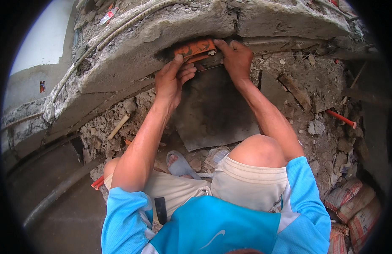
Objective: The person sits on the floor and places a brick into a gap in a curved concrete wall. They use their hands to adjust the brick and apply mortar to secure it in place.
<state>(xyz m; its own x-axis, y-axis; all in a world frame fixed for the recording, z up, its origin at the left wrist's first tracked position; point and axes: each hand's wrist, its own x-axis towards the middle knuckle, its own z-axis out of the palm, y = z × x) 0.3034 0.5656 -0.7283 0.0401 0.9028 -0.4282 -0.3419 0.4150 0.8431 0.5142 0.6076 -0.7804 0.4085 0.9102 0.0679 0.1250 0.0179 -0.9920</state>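
The orange piece (198,48) is found at the lower edge of the slab (128,63), near the middle of its length and above the top edge of the grey panel (217,116). The work is judged to be partway: contact has been made at both ends of the piece, and it is seated close against the slab, but it has not yet been let go. Whether it is fixed there or only held up cannot be told, and no finished state is shown.

The long axis is laid from left to right along the slab's edge, the right end being tilted a little higher in view. One broad, scuffed orange face is turned toward the wearer; the far side is hidden.

The piece's lower left corner is held by the left hand (172,80), its thumb on the face and its fingers curled narrowly below. The right end is touched by a fingertip of the right hand (238,61); whether those fingers are closed in a pinch cannot be told.
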